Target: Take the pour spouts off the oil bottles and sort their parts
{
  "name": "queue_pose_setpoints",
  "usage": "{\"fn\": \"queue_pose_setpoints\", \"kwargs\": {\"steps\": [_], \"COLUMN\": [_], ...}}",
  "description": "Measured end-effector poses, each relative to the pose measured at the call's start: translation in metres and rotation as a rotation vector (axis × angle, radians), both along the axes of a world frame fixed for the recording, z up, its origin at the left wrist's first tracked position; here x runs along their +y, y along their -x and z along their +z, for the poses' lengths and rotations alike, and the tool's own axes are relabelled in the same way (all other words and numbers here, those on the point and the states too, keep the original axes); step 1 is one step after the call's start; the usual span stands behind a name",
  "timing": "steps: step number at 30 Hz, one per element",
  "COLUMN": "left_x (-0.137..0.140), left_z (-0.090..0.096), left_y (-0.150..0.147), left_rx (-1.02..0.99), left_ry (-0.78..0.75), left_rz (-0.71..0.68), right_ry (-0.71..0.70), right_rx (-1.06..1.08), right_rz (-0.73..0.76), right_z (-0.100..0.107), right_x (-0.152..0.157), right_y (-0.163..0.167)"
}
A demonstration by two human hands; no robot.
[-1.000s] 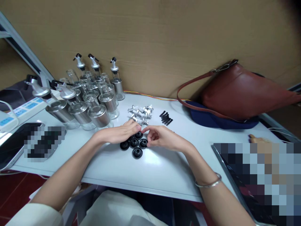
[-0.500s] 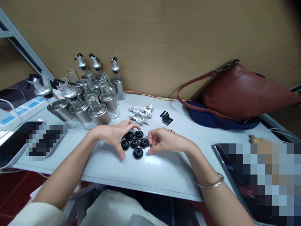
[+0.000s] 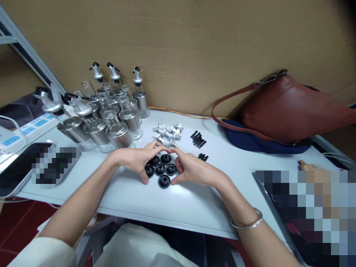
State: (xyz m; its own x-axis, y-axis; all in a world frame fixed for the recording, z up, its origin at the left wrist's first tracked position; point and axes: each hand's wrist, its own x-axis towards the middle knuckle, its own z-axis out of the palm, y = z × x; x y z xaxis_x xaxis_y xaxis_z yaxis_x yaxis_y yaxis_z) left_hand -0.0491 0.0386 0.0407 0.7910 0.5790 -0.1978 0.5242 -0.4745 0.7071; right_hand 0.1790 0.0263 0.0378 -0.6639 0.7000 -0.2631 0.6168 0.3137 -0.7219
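Note:
Several round black stoppers (image 3: 160, 169) lie grouped on the white table between my hands. My left hand (image 3: 139, 159) curves around their left side, thumb and fingers apart, and partly covers the leftmost ones. On the other side, my right hand (image 3: 190, 167) rests with its index finger stretched out and its thumb low beside the nearest stopper. The index fingertips of both hands meet behind the group. Past them lies a pile of silver spout parts (image 3: 167, 134). To its right are thin black levers (image 3: 198, 139) and small black pieces (image 3: 203, 157).
Glass bottles with metal sleeves (image 3: 119, 135) crowd the back left, several with pourer tops. A power strip (image 3: 33, 128) and two phones (image 3: 57, 167) lie left. A brown bag (image 3: 289, 107) on dark blue cloth (image 3: 258, 141) stands right, near a pixelated screen device (image 3: 264, 193).
My right hand has opened from curled fingers, its index reaching out to meet my left fingertips. My left thumb has drawn in slightly. The small black pieces are now uncovered.

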Motion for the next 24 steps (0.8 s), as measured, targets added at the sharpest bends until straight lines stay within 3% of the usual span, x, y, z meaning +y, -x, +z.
{"fn": "queue_pose_setpoints", "kwargs": {"steps": [9, 16, 24], "left_x": [0.001, 0.003, -0.001], "left_z": [0.003, 0.011, 0.004], "left_y": [-0.004, 0.012, 0.002], "left_rx": [0.047, 0.075, 0.114], "left_ry": [0.043, -0.021, 0.071], "left_rz": [0.0, -0.012, 0.039], "right_ry": [0.014, -0.227, -0.24], "right_rx": [0.006, -0.034, 0.027], "right_rz": [0.056, -0.006, 0.04], "right_z": [0.002, 0.003, -0.001], "right_x": [-0.001, -0.006, -0.006], "right_y": [0.002, 0.004, 0.006]}}
